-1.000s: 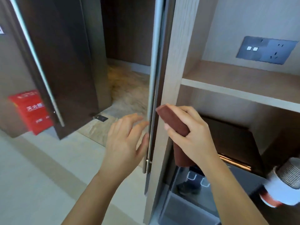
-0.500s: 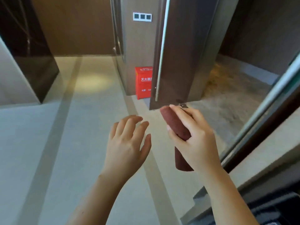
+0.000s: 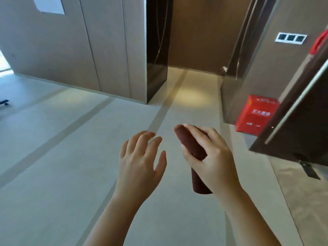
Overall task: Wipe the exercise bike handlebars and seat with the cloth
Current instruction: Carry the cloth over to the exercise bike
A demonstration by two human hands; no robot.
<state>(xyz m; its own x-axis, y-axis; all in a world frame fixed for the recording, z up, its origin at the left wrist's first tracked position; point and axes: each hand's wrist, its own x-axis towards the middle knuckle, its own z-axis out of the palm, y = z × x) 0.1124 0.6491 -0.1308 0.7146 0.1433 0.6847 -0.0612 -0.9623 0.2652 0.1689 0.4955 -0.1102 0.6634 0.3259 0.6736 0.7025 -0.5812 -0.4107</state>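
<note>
My right hand (image 3: 211,157) grips a rolled dark red-brown cloth (image 3: 190,144), held upright in front of me with its ends sticking out above and below my fingers. My left hand (image 3: 142,157) hovers beside it, a little to the left, fingers spread and relaxed, holding nothing. No exercise bike is in view.
Pale tiled floor (image 3: 71,157) stretches ahead with darker stripes. A red fire-equipment box (image 3: 255,115) stands by the wall at the right. A dark open door (image 3: 298,112) with a long metal handle juts in at the right. A dim corridor opening (image 3: 193,50) lies ahead.
The view has swung left, away from the cabinet shelves and toward the hallway. The red box and door slid to the right. Both hands keep their pose, cloth still gripped.
</note>
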